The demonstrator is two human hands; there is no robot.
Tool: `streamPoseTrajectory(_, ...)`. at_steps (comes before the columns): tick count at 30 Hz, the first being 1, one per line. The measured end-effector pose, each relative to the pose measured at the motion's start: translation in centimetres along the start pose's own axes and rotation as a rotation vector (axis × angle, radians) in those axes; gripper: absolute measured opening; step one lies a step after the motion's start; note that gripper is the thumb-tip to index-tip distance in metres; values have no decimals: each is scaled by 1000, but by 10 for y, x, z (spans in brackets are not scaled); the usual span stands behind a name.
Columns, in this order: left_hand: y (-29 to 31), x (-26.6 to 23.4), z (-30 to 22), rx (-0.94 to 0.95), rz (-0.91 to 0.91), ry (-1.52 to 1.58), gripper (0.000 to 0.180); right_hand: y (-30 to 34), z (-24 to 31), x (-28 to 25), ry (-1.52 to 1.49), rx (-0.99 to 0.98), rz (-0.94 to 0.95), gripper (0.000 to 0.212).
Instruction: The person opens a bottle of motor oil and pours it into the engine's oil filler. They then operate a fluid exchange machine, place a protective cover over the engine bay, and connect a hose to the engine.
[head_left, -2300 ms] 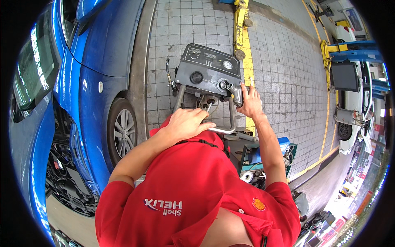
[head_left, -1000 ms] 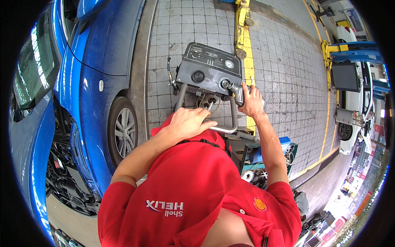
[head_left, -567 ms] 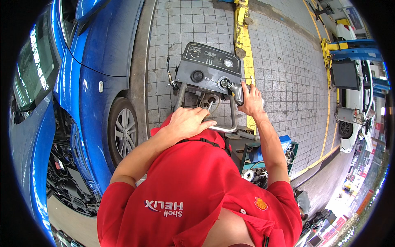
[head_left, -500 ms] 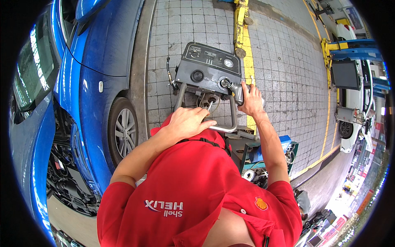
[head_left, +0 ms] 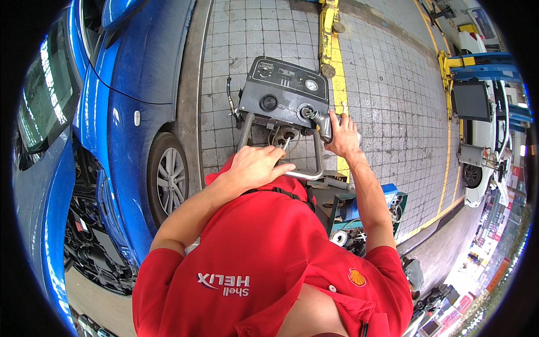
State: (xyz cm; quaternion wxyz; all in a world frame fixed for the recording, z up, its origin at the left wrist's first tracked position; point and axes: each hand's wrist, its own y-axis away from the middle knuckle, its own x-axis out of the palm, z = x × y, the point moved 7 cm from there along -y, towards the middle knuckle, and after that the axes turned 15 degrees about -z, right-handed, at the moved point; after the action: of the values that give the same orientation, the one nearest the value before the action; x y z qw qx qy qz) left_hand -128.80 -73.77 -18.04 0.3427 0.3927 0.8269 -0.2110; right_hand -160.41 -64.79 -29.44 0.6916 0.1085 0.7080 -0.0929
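In front of me stands a dark grey wheeled machine (head_left: 292, 106) with a control panel, a round gauge, a black cap (head_left: 269, 103) and an uncapped filler opening (head_left: 307, 111). My right hand (head_left: 342, 135) is wrapped round a grey bottle (head_left: 325, 126), tipped so that its neck points into that opening. Whether liquid flows cannot be made out. My left hand (head_left: 258, 164) is closed over the corner of the machine's metal tube handle (head_left: 319, 157), thumb sticking out to the right. A thin pale rod (head_left: 287, 143) shows just beyond its fingers.
A blue car (head_left: 143, 73) with its bonnet raised stands on my left. Beyond the machine, a yellow lift arm (head_left: 327, 39) crosses the tiled floor. A green tool cart (head_left: 337, 212) is close by my right forearm. A white car (head_left: 499, 146) is farther right.
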Motion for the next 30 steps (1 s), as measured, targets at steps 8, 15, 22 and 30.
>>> streamPoseTrajectory(8,1,1,0,33,-62,20,56,-1,0,-1,-3,6,22,146)
streamPoseTrajectory(15,1,0,0,18,-32,-16,51,-1,0,0,5,5,35,146)
streamPoseTrajectory(22,1,0,0,37,-54,-13,51,-2,0,0,29,14,58,145)
streamPoseTrajectory(30,1,-1,0,39,-75,4,52,-4,2,-2,36,21,85,145)
